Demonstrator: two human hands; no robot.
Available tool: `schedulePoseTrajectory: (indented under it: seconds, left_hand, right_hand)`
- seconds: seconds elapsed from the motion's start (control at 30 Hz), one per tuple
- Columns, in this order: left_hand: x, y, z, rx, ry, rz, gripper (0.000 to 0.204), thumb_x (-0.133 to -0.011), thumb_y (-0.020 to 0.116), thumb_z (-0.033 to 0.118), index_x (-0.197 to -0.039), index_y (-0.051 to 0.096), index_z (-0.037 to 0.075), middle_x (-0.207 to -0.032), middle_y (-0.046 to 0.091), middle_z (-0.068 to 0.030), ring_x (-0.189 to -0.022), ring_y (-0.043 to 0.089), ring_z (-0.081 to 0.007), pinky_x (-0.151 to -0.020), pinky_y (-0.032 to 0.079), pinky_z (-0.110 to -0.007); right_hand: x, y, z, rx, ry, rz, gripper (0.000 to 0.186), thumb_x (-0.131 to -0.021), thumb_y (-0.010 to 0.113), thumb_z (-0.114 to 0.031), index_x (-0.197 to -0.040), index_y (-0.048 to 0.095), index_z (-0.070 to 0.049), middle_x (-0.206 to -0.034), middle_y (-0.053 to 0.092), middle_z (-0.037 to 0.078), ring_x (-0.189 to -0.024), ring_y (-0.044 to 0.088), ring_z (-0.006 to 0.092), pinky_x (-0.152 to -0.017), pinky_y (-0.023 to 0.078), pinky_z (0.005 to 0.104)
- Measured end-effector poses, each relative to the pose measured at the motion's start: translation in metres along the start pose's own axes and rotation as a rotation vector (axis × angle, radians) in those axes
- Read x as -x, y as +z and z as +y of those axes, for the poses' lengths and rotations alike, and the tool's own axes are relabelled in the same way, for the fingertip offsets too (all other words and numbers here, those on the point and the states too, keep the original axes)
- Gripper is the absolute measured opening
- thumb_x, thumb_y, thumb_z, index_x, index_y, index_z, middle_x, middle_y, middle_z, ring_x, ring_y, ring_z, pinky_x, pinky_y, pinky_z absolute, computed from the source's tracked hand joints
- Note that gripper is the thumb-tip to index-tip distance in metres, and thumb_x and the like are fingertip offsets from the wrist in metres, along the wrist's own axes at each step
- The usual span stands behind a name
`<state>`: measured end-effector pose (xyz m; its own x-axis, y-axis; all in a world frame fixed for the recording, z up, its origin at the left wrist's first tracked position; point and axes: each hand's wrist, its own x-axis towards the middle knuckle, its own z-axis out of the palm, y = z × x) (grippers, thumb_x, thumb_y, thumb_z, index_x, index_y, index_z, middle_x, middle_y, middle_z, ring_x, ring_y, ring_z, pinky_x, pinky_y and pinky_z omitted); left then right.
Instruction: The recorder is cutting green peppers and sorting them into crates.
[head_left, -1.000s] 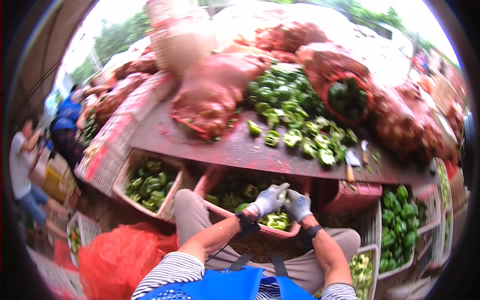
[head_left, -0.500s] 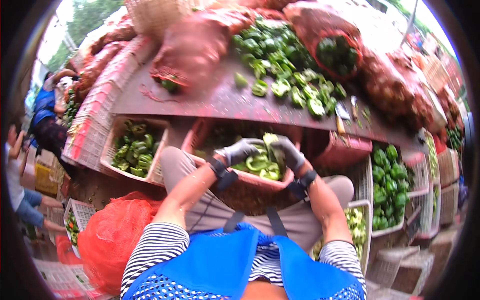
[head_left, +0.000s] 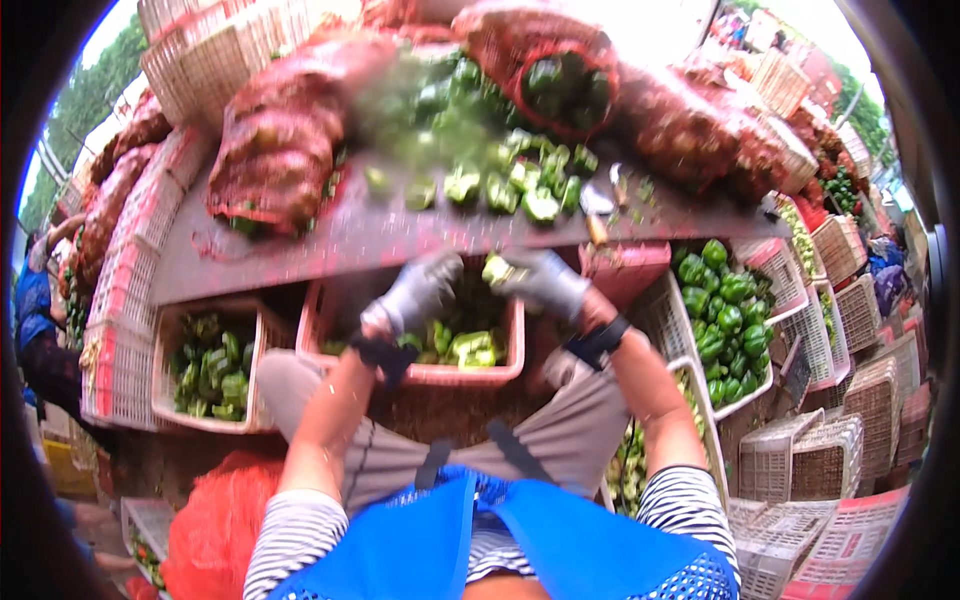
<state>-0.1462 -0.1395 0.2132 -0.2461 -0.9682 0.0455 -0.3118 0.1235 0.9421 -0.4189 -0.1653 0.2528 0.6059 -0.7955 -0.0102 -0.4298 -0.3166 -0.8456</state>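
Observation:
My right hand [head_left: 548, 281], in a grey-white glove, pinches a small pale green pepper core [head_left: 496, 269] at its fingertips. Across from it, my gloved left hand [head_left: 424, 289] hovers above the pink crate [head_left: 452, 376], its fingers stretched out and somewhat blurred, with nothing visible in them. Inside that crate, below both hands, lie cut green pepper pieces [head_left: 474, 349]. On the table in front, more cut green peppers [head_left: 502, 190] sit beside a short knife [head_left: 597, 212] with a wooden handle.
Pink net sacks [head_left: 278, 150] lie on the table [head_left: 275, 264]. A crate of pepper pieces [head_left: 215, 372] stands left, a crate of whole green peppers [head_left: 728, 325] right. Red netting [head_left: 222, 525] is at lower left. Stacked crates [head_left: 800, 455] occupy the right side.
My hands have moved apart and toward the table edge. The light green pepper between them is gone from my left hand; a small core shows in my right. The view has shifted right.

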Motion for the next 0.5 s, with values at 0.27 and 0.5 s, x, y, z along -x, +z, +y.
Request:
schedulePoseTrajectory:
  seconds: [0.27, 0.5]
  left_hand:
    - [0.01, 0.046, 0.018, 0.136, -0.19, 0.204, 0.022, -0.103, 0.068, 0.024, -0.105, 0.077, 0.004, -0.084, 0.075, -0.0025, -0.075, 0.066, -0.0094, -0.066, 0.055, -0.03]
    - [0.018, 0.057, -0.014, -0.114, -0.231, 0.374, 0.019, -0.096, 0.071, 0.026, -0.097, 0.077, 0.008, -0.089, 0.074, -0.019, -0.082, 0.074, -0.0316, -0.075, 0.057, -0.042]
  right_hand:
    - [-0.022, 0.052, -0.033, 0.556, 0.156, -0.083, 0.037, -0.096, 0.059, -0.043, -0.118, 0.072, -0.016, -0.101, 0.078, 0.015, -0.096, 0.075, 0.0343, -0.086, 0.057, 0.0455]
    - [-0.028, 0.077, -0.036, 0.667, 0.276, -0.166, 0.039, -0.094, 0.055, -0.037, -0.113, 0.077, -0.011, -0.106, 0.078, 0.016, -0.102, 0.075, 0.0347, -0.09, 0.057, 0.0464]
